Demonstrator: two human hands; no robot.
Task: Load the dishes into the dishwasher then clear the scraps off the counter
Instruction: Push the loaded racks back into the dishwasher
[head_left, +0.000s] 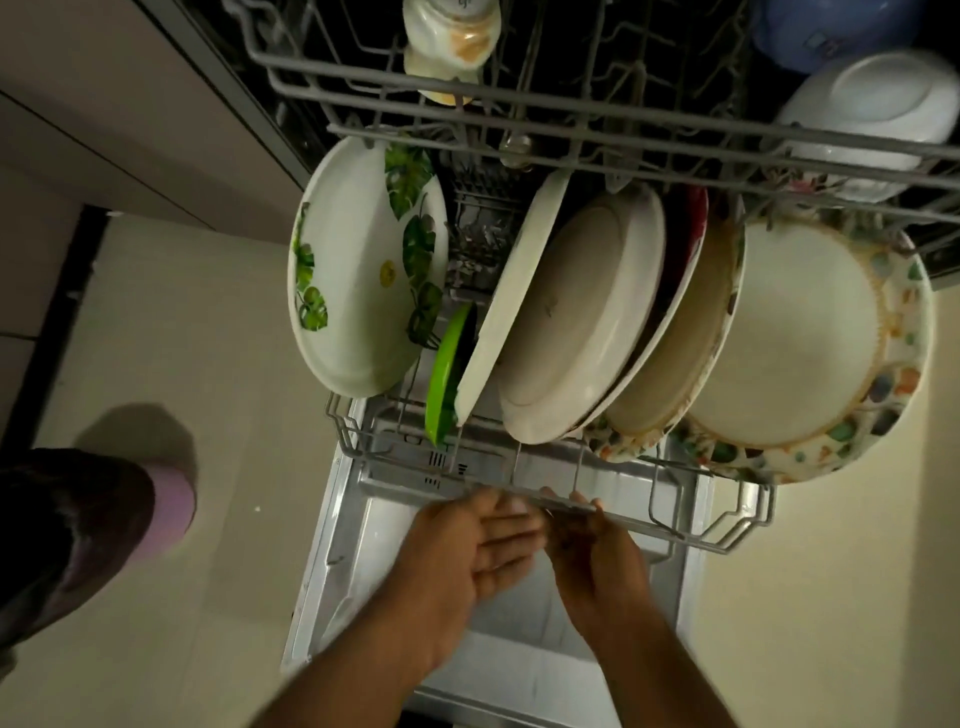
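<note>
dishes (582, 317) stand on edge between the tines of the pulled-out lower rack (675, 530) so water can reach them, while the right hand (597, 566) curls its fingers (576, 501) over the rack's front rail and the left hand (467, 551) lies flat, fingers released, beside it, probably to push it in.

Lower dishwasher rack (748, 525): grey wire, pulled out over the open door, loaded with plates on edge. At its left end, a white plate with green leaf print (358, 270), leaning left. Next, a small green plate (441, 384), nearly upright near the front rail. Then plain white plates (576, 322), tilted right and overlapping. At the right end, a large plate with a speckled, multicoloured rim (810, 343), face toward the front. Upper rack (519, 104) above, carrying a cream jug (449, 47) and white bowl (872, 109).
</note>
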